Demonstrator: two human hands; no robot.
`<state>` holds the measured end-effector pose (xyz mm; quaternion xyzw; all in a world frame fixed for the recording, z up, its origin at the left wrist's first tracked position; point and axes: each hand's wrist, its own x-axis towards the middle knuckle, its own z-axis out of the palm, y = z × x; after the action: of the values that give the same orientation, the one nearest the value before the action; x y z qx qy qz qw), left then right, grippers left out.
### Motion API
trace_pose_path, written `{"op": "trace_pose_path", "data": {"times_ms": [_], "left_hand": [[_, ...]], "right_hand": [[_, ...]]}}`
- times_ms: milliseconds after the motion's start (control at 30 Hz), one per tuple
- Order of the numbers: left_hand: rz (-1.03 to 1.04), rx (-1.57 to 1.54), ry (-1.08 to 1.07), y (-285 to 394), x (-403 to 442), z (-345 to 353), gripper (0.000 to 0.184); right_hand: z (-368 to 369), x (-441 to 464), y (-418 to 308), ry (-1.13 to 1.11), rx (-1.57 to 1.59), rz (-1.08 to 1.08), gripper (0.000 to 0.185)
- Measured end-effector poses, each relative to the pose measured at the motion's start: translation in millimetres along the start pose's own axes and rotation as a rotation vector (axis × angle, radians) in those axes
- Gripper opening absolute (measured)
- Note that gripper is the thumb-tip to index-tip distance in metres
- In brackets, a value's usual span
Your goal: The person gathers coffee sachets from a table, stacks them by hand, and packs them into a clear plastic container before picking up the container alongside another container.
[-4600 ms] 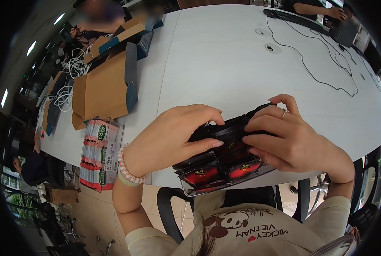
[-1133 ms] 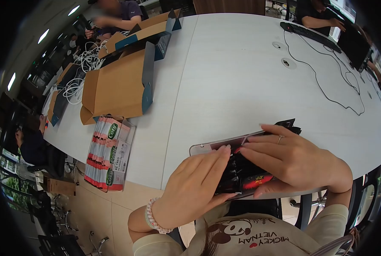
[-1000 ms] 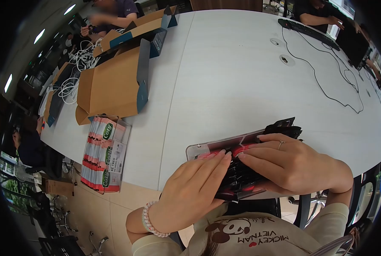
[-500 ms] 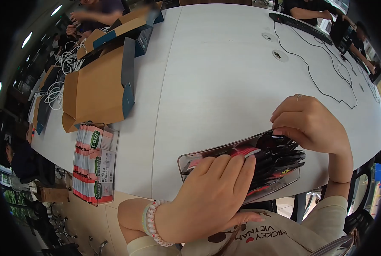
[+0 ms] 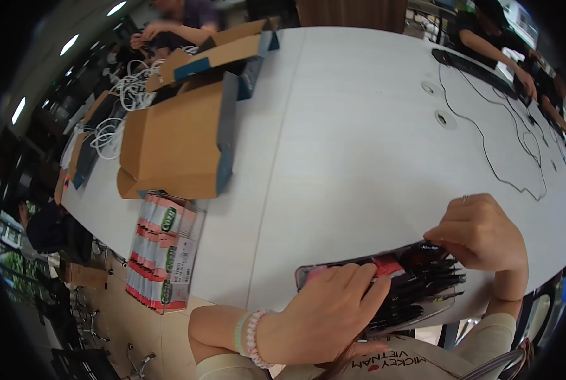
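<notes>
A clear plastic box (image 5: 444, 310) of upright, glossy black packets (image 5: 416, 288) stands near the table edge in front of me. A pink-red packet (image 5: 389, 266) shows among them. Across the box's left part lies my left hand (image 5: 330, 307), its fingers bent over the packets and its thumb on the near side, gripping the box. My right hand (image 5: 482, 234) is at the far right corner, with thumb and forefinger pinched on the top of a black packet; the fingertips are partly hidden. To the left, a second clear box (image 5: 194, 253) holds red-and-white "Cozy" sachets (image 5: 153, 256).
An open cardboard box (image 5: 175, 142) lies beyond the Cozy box, with another open carton (image 5: 216, 54) and white cables (image 5: 131, 92) behind it. At the far right are a black keyboard (image 5: 476, 73) and thin black cables (image 5: 486, 142). Other people sit around the white table (image 5: 334, 145).
My view has shifted, so the table and boxes appear lower and farther right. My right hand's fingers are more curled at the box's far right corner; my left hand keeps its hold.
</notes>
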<state>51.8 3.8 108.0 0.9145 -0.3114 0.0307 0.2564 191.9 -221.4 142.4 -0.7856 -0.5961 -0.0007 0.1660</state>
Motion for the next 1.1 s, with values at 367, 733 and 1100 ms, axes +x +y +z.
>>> {"op": "trace_pose_path", "data": {"times_ms": [367,733,1100], "left_hand": [[-0.158,-0.231,-0.396,-12,34,-18,0.088],[-0.171,-0.129,-0.511,-8,37,-21,0.092],[-0.143,0.017,-0.142,-6,7,-17,0.03]], "right_hand": [[-3,16,11,-0.05,0.302,-0.009,0.013],[-11,2,-20,0.52,-0.009,0.152,0.024],[-7,18,-22,0.35,0.263,-0.01,0.026]]}}
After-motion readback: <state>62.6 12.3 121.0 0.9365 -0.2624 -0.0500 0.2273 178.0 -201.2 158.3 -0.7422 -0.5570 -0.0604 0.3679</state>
